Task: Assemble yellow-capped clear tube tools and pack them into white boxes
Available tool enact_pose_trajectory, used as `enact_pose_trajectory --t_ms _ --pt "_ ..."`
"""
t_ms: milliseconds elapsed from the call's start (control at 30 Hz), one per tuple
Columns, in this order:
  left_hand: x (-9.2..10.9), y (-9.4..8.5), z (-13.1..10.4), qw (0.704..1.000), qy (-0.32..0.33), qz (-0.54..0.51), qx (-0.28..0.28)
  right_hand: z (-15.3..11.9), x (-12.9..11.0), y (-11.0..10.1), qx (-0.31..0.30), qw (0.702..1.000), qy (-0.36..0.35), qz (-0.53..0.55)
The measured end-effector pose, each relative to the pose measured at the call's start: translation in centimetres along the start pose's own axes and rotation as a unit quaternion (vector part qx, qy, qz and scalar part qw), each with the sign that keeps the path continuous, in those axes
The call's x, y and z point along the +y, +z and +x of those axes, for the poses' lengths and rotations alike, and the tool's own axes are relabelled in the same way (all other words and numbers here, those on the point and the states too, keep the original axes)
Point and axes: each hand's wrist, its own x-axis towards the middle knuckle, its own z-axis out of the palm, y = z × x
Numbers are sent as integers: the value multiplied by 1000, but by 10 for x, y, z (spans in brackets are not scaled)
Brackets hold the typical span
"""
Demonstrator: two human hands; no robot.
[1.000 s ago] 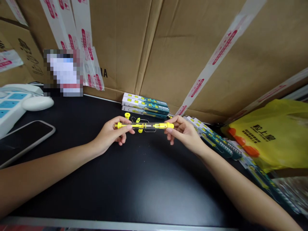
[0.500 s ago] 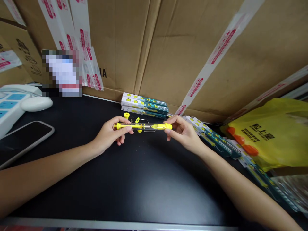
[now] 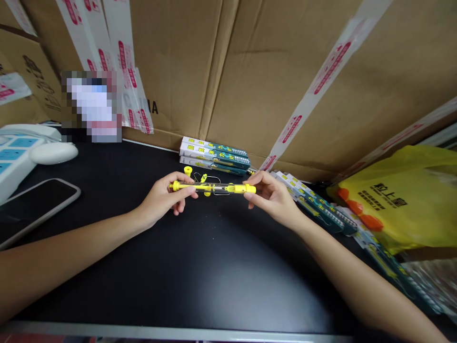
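Note:
A clear tubular spring scale (image 3: 217,188) with yellow ends lies level between my hands above the black table. My left hand (image 3: 174,193) is closed around its left end, thumb along the front. At the other end, the thumb and fingers of my right hand (image 3: 266,190) pinch the yellow cap (image 3: 250,187). A yellow rod and a metal spring show inside the tube. Just behind it on the table are a small yellow flanged piece (image 3: 188,170) and bent wire hooks with yellow bits (image 3: 203,178), partly hidden by the tube.
Printed boxes (image 3: 214,155) are stacked at the back, and more boxes (image 3: 317,205) run along the right beside a yellow plastic bag (image 3: 403,195). To the left are a phone (image 3: 39,207) and a white power strip (image 3: 17,152). A large cardboard carton (image 3: 285,62) stands behind.
Both hands keep nearly the same place and grip. The yellow part inside the tube near my right hand shows a slightly different face.

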Motion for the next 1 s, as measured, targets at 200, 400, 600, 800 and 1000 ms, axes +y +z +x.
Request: enact_pose_trajectory --t_ms 200,400,600,800,1000 --pt "-1 -1 1 1000 1 -2 -1 -2 -3 4 -18 1000 12 4" --pt "-1 0 1 1000 1 -19 11 -2 -3 3 -17 1000 21 -9" --pt "-2 1 0 1000 2 -18 1 -2 -1 5 0 1000 20 -7" --pt "-5 1 0 1000 9 5 5 -3 5 6 2 999 34 -10" --pt "-4 1 -1 1000 8 8 4 -2 6 4 38 988 -46 -142"
